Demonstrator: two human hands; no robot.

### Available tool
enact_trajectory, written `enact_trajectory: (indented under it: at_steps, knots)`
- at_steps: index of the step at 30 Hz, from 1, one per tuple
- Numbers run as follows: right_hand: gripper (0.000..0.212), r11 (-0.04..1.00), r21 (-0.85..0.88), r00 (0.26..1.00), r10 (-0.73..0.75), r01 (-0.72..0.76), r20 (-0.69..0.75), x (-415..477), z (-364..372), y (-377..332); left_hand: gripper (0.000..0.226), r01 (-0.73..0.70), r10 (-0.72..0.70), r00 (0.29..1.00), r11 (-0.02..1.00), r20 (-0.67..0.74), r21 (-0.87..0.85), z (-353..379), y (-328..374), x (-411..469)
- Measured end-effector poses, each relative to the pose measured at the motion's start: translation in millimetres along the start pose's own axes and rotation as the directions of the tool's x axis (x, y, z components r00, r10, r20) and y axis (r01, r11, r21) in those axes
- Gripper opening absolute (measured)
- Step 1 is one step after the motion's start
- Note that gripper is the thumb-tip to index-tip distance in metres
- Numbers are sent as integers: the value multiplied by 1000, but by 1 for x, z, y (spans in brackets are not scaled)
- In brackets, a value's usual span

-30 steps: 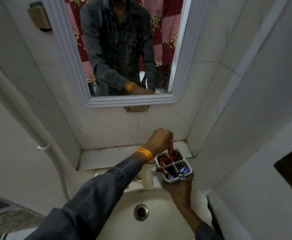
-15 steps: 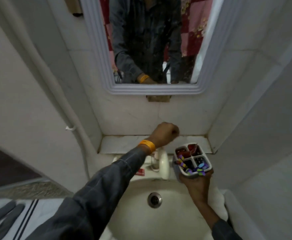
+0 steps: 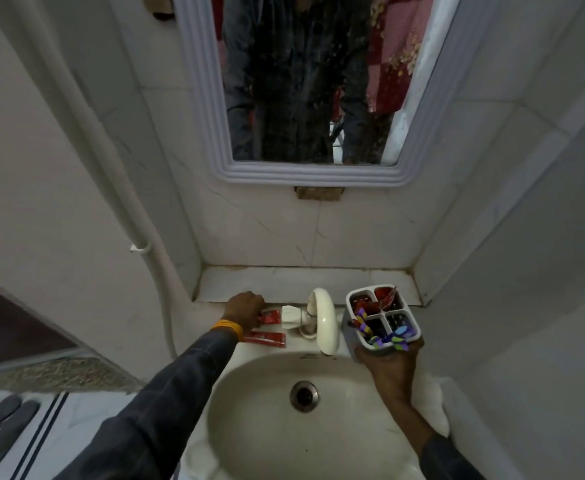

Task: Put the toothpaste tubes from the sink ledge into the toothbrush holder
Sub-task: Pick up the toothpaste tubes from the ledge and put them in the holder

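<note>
My right hand (image 3: 393, 367) holds a grey-and-white toothbrush holder (image 3: 378, 320) from below, above the basin's right rim. The holder has several compartments; red tubes stand in the back ones and colourful toothbrushes in the front. Two red toothpaste tubes lie on the sink ledge left of the tap: one (image 3: 269, 318) farther back, one (image 3: 266, 338) nearer me. My left hand (image 3: 244, 309) rests knuckles up over the left end of the back tube, fingers curled down onto it. Whether it has a grip on the tube is hidden.
A white tap (image 3: 324, 318) with a knob stands between my hands at the back of the white basin (image 3: 249, 410). A marble shelf (image 3: 284, 282) runs behind it, with a mirror (image 3: 305, 81) above. A white pipe (image 3: 111, 161) runs down the left wall.
My left hand left the holder, swung left and dropped onto the back toothpaste tube on the ledge. The camera tilted down, so both tubes on the ledge came into view.
</note>
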State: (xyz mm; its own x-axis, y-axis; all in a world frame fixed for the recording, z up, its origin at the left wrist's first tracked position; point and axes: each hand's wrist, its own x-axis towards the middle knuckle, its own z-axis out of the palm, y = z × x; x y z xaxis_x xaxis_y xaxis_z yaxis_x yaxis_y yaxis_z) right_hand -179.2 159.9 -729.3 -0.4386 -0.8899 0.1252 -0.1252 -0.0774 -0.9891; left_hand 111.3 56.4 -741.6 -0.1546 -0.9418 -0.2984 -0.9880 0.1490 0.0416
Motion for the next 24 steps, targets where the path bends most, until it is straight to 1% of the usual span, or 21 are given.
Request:
enact_trajectory:
  at_steps: [2,4,6,7,9,10,12,13,15,16,18,20,22,24]
  knots:
    - [96,1000,-6,1000,-14,14,6,-1,4,-4,29,-15,15,1000,1000,-6,27,-1,-2,5]
    - [98,1000,-5,1000,-12,12,1,0,3,-3,30,-30,31,999,999,-40,29,-1,-4,6]
    - [97,1000,-8,1000,-8,8,15,1,-1,1,37,-30,28,996,999,-85,-24,-5,-7,4]
    - [98,1000,-3,1000,3,-3,25,2,-3,4,40,-20,10,993,996,-117,-85,-9,-7,2]
    - [98,1000,-8,999,3,-2,35,4,-4,7,42,-10,-68,969,951,-237,-310,-29,-5,-4]
    - [97,1000,-19,999,-8,9,38,5,-5,11,41,-35,-106,949,902,-298,-431,-44,0,-7]
    - [96,1000,-23,999,-3,4,54,5,-6,16,35,-153,-116,908,801,-402,-578,-80,18,-12]
    - [96,1000,-6,999,6,-6,51,4,-5,16,28,-244,-81,890,746,-448,-619,-99,32,-14]
    - [95,1000,12,998,0,-1,61,4,-5,14,17,-418,48,862,633,-505,-652,-134,70,-19]
    - [94,1000,15,997,8,-9,81,3,-4,10,16,-477,126,851,594,-510,-648,-148,90,-20]
    - [88,999,-43,997,23,-20,70,4,-5,13,18,-547,282,831,564,-479,-618,-163,131,-19]
    - [87,995,-79,995,64,-58,80,4,-8,13,18,-595,397,803,586,-445,-550,-167,168,-16]
    - [89,990,-115,991,92,-80,97,3,-9,11,14,-626,469,777,647,-419,-436,-162,198,-13]
    - [89,989,-147,998,21,-14,51,4,-9,12,9,-628,522,775,700,-356,-341,-152,218,-14]
